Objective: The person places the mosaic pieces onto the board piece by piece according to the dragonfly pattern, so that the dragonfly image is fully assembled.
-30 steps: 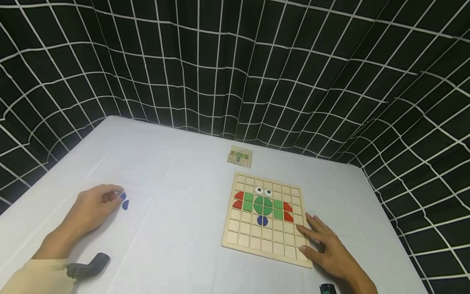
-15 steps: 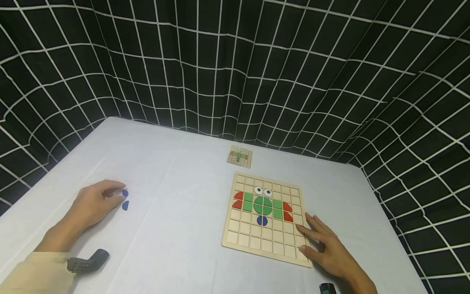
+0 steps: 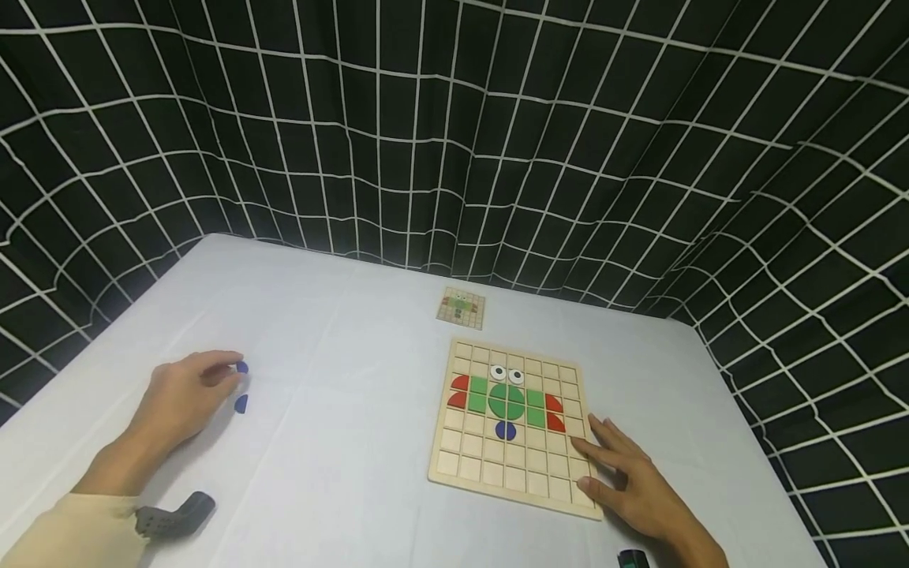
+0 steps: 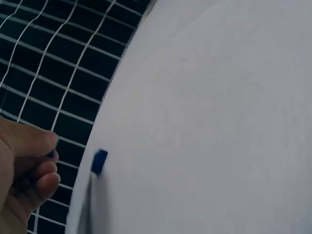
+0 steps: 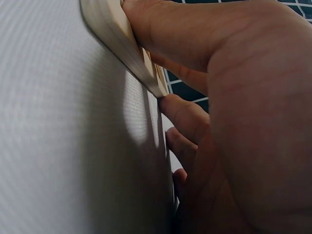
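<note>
At the left of the head view, my left hand pinches a blue half-round piece between thumb and fingers. The left wrist view shows only a sliver of that blue piece between the fingertips. A second blue half-round piece lies on the white cloth just nearer to me. My right hand rests with spread fingers on the right edge of a wooden grid board. Set into the board are red and green pieces, two eye discs and a blue circle of two halves.
Behind the board lies a small pattern card with a similar figure. White cloth covers the table. A dark curtain with white grid lines hangs around its back and sides. Wrist devices show near both arms.
The left fingers have closed on the farther blue half-round piece and moved it slightly away from the other one. The right hand and board stay put; the head view has tilted slightly.
</note>
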Action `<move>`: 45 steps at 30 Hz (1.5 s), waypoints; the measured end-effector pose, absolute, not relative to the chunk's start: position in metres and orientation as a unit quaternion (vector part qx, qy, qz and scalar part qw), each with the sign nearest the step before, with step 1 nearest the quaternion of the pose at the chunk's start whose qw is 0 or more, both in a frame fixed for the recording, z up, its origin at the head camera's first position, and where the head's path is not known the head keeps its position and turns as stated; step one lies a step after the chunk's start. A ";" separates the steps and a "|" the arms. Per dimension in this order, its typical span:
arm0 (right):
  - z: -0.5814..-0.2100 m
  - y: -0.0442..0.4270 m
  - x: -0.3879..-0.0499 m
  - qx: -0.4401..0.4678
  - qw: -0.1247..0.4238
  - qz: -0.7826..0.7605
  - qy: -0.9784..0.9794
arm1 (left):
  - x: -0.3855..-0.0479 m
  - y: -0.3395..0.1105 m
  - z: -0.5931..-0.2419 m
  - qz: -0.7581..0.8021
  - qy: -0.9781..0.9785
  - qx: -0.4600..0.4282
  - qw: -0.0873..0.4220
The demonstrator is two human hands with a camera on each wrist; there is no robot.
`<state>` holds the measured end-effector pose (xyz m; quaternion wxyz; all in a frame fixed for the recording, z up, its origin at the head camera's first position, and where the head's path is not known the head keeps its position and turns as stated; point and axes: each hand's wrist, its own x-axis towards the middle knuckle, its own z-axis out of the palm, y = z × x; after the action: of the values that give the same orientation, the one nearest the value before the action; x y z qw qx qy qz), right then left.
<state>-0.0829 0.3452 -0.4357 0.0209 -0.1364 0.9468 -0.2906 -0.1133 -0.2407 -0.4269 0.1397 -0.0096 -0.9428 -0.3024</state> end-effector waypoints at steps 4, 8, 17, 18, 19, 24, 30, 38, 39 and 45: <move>-0.435 0.345 -0.083 -0.136 0.021 -0.289 0.947 | -0.111 -0.226 -0.410 -0.312 -0.928 -0.053 0.194; -0.435 0.345 -0.082 -0.139 0.018 -0.292 0.946 | -0.111 -0.204 -0.395 -0.314 -0.903 -0.117 0.270; -0.434 0.346 -0.083 -0.141 0.015 -0.291 0.946 | -0.115 -0.150 -0.381 -0.353 -0.842 -0.246 0.325; -0.434 0.346 -0.083 -0.139 0.015 -0.292 0.946 | -0.116 -0.144 -0.381 -0.358 -0.839 -0.254 0.322; -0.434 0.345 -0.083 -0.138 0.017 -0.292 0.946 | -0.117 -0.138 -0.381 -0.364 -0.836 -0.261 0.318; -0.433 0.346 -0.082 -0.139 0.016 -0.297 0.945 | -0.121 -0.105 -0.383 -0.388 -0.821 -0.302 0.291; -0.434 0.348 -0.081 -0.144 0.014 -0.297 0.944 | -0.122 -0.062 -0.392 -0.415 -0.810 -0.346 0.228; -0.435 0.349 -0.081 -0.148 0.011 -0.297 0.943 | -0.120 -0.011 -0.404 -0.434 -0.809 -0.372 0.136; -0.435 0.349 -0.081 -0.149 0.011 -0.296 0.943 | -0.119 -0.005 -0.405 -0.435 -0.810 -0.373 0.123; -0.435 0.346 -0.081 -0.148 0.011 -0.293 0.945 | -0.116 0.022 -0.413 -0.420 -0.830 -0.362 0.061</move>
<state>-0.0811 0.3464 -0.4346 0.0112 -0.1479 0.9446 -0.2929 -0.1165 0.0223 -0.4129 0.0612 -0.3617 -0.8300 -0.4201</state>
